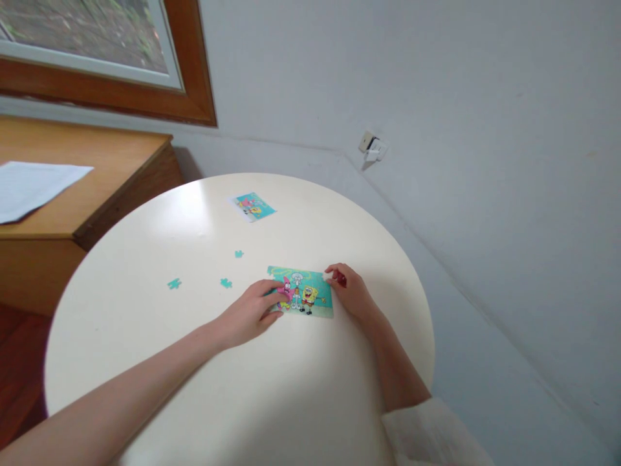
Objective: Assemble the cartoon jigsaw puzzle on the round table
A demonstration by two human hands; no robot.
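A jigsaw puzzle (pixel 310 292) with cartoon figures on a turquoise background lies on the round white table (pixel 272 388), mostly joined. My left hand (pixel 253 307) rests on its left edge, fingers spread across the pink figure and hiding part of it. At the upper right corner, my right hand (pixel 348 288) is closed in a pinch on a small puzzle piece (pixel 327 276), which looks white and is partly covered by the fingertips. Three loose turquoise pieces lie to the left: one puzzle piece (pixel 239 254) farther back, another piece (pixel 226 283), and a third piece (pixel 174 283).
Toward the far side of the table lies a picture card (pixel 255 206) with similar cartoon figures. A wooden cabinet (pixel 121 152) with paper (pixel 39 184) on it stands at left. The white wall (pixel 485 194) with a socket (pixel 372 145) borders the table's right side.
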